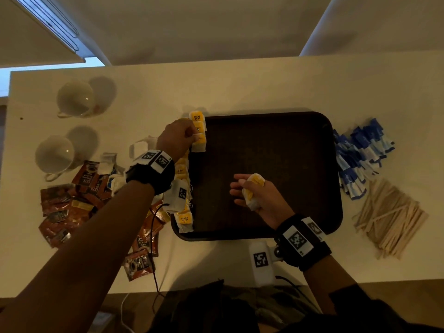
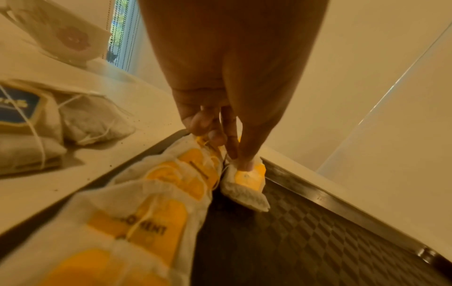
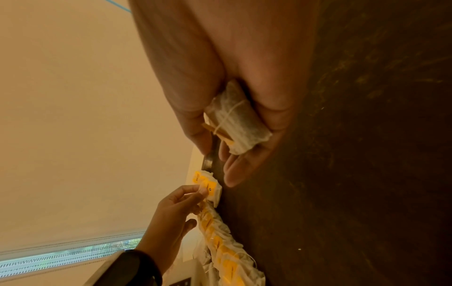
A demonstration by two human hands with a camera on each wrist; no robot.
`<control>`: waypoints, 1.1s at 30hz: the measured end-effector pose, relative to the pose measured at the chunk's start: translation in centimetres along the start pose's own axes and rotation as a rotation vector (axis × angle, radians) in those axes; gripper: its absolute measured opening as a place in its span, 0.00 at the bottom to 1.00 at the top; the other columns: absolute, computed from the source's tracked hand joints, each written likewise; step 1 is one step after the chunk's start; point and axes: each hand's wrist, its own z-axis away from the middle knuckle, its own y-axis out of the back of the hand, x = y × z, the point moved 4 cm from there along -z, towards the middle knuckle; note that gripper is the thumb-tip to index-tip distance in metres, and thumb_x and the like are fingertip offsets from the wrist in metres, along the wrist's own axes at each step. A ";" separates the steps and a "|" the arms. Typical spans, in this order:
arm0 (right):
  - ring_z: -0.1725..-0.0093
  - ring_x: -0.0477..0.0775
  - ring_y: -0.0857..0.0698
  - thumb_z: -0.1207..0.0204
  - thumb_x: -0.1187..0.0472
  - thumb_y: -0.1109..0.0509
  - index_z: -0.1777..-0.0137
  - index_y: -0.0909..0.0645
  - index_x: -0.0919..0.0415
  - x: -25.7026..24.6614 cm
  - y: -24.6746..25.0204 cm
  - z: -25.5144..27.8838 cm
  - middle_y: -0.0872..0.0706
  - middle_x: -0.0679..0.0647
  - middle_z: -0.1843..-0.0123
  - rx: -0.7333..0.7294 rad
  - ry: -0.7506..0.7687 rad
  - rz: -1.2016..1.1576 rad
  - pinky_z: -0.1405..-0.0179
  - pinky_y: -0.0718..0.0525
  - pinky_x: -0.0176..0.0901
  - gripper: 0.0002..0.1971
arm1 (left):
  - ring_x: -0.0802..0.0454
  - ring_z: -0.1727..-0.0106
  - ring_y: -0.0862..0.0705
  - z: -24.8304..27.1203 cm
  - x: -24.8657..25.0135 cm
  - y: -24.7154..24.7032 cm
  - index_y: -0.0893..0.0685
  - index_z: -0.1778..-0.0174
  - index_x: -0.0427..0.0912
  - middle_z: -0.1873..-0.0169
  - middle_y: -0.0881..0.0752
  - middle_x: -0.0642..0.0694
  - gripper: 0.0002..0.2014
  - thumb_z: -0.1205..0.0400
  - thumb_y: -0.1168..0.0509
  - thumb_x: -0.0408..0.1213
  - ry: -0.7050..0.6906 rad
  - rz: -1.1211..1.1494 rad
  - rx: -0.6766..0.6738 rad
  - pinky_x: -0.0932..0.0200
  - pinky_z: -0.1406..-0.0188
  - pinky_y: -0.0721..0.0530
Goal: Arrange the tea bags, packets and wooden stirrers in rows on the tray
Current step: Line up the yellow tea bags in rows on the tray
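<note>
A dark brown tray (image 1: 276,145) lies in the middle of the white table. A row of yellow-tagged tea bags (image 1: 183,212) runs along its left edge; the same row (image 2: 171,183) fills the left wrist view. At the row's far end my left hand (image 1: 193,137) pinches one yellow-tagged tea bag (image 1: 199,140), pressed down by my thumb (image 2: 244,160) onto the tray floor (image 2: 318,232). My right hand (image 1: 240,191) hovers over the tray's near middle and holds a small bunch of tea bags (image 1: 252,186), tucked between thumb and palm (image 3: 237,123) with the fingers stretched out.
Two white cups (image 1: 74,98) (image 1: 55,155) stand at the far left. Brown coffee packets (image 1: 72,205) and blue-tagged tea bags (image 1: 113,174) lie left of the tray. Blue sachets (image 1: 360,155) and a heap of wooden stirrers (image 1: 389,217) lie to its right.
</note>
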 end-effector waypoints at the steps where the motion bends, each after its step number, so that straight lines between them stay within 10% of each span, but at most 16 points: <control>1: 0.52 0.48 0.13 0.18 0.63 0.37 0.41 0.20 0.59 0.0 0.0 0.0 0.14 0.55 0.49 -0.002 -0.002 0.003 0.57 0.12 0.39 0.09 | 0.46 0.51 0.18 0.0 -0.1 0.0 0.16 0.55 0.41 0.52 0.16 0.42 0.05 0.23 0.30 0.37 0.016 0.014 0.015 0.53 0.52 0.22; 10: 0.52 0.50 0.13 0.16 0.59 0.40 0.37 0.22 0.60 0.1 -0.8 0.1 0.15 0.56 0.48 -0.032 -0.024 -0.035 0.58 0.12 0.40 0.12 | 0.47 0.55 0.22 0.7 0.8 0.1 0.22 0.48 0.42 0.49 0.22 0.43 0.09 0.22 0.34 0.37 -0.012 -0.023 0.115 0.53 0.60 0.24; 15: 0.51 0.52 0.13 0.16 0.48 0.45 0.36 0.22 0.59 0.0 -1.1 0.5 0.14 0.58 0.48 -0.040 -0.065 -0.066 0.57 0.14 0.44 0.18 | 0.41 0.46 0.21 2.2 1.5 -1.2 0.19 0.47 0.40 0.44 0.23 0.40 0.09 0.20 0.37 0.39 -0.119 -0.207 -0.061 0.45 0.54 0.19; 24: 0.47 0.55 0.13 0.16 0.40 0.54 0.35 0.22 0.58 -0.3 -1.4 1.4 0.14 0.59 0.43 -0.081 -0.060 -0.140 0.52 0.15 0.47 0.28 | 0.58 0.57 0.21 10.6 7.2 -2.8 0.17 0.54 0.46 0.57 0.19 0.50 0.06 0.23 0.31 0.43 -0.328 0.156 -0.136 0.67 0.57 0.28; 33: 0.44 0.57 0.15 0.16 0.46 0.47 0.36 0.23 0.59 0.7 -1.9 1.7 0.15 0.61 0.40 -0.075 -0.061 -0.217 0.48 0.15 0.52 0.20 | 0.61 0.57 0.22 13.0 5.9 -4.6 0.17 0.55 0.49 0.58 0.24 0.57 0.09 0.26 0.27 0.46 -0.143 0.256 -0.218 0.70 0.59 0.27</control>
